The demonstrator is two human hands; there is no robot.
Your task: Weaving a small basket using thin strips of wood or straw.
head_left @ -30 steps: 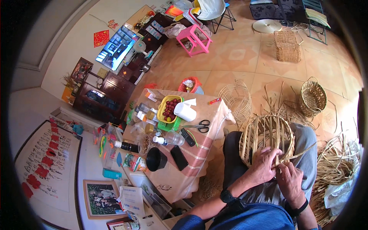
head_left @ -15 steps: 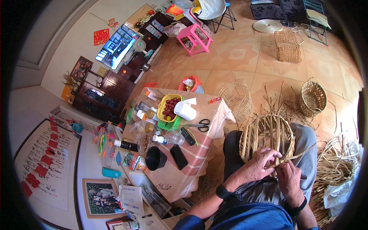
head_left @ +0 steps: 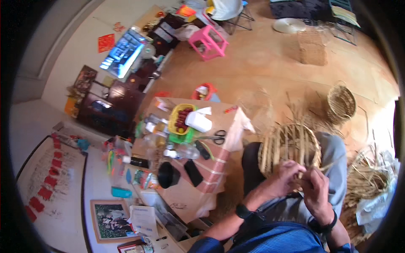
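The left hand point(head_left: 283, 179) and right hand point(head_left: 315, 190) meet at the near edge of a partly woven basket point(head_left: 265, 155) on the person's lap, their fingers bunched close together. To their left, a cloth-covered bench point(head_left: 187, 204) carries scissors point(head_left: 219, 137), a white paper roll point(head_left: 198, 122), a black bowl point(head_left: 168, 175) and a yellow basket point(head_left: 172, 119) of dark red fruit. Beyond, a handled basket point(head_left: 341, 103) and a pink stool point(head_left: 208, 43) stand on the tiled floor point(head_left: 257, 63), slightly blurred.

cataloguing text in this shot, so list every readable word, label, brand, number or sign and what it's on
None is legible.
Dark-framed white scroll with red squares: dark characters, too blurred.
White rectangular paper sheet: print, too small and blurred.
Red square wall decoration: markings, too blurred.
Round tan woven basket: no writing visible.
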